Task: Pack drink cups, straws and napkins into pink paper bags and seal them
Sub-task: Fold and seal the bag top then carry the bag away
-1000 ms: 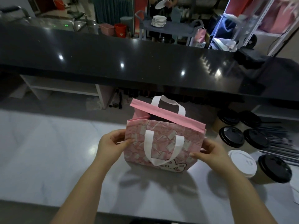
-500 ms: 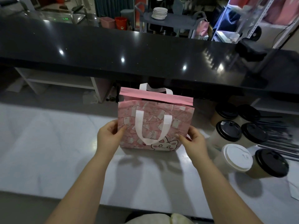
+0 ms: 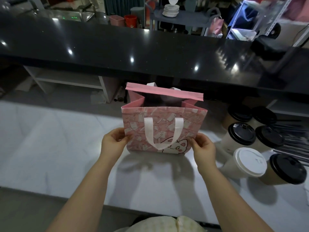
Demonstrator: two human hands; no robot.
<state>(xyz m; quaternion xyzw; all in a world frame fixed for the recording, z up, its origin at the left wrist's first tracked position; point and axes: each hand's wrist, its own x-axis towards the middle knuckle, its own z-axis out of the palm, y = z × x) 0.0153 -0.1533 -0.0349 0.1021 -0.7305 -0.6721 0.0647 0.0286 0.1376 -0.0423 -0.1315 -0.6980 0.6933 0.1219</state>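
Head view: pink paper bag (image 3: pixel 164 129) stands upright on the white counter (image 3: pixel 50 148), centre of frame, mouth open, inside dark. Far rim has a plain pink flap (image 3: pixel 163 92) sticking up; white handle (image 3: pixel 163 133) hangs down the near face over a cat print at lower right of the bag.

Left hand (image 3: pixel 113 144) at the bag's lower left edge, grip pinching that edge between thumb and fingers. Right hand (image 3: pixel 204 148) at the lower right edge, grip pinching that side the same way. Both forearms come in from the bottom of frame.

Right of frame: cluster of drink cups on the counter, near the bag, not touching it. White-lidded cup (image 3: pixel 249 163) closest to the right hand, black-lidded cup (image 3: pixel 286 171) just beside it, more black-lidded cups (image 3: pixel 241 134) behind. Dark straws (image 3: pixel 294 141) lie in a pile at the far right edge.

Black glossy bar top (image 3: pixel 117 47) spans the upper half of frame.
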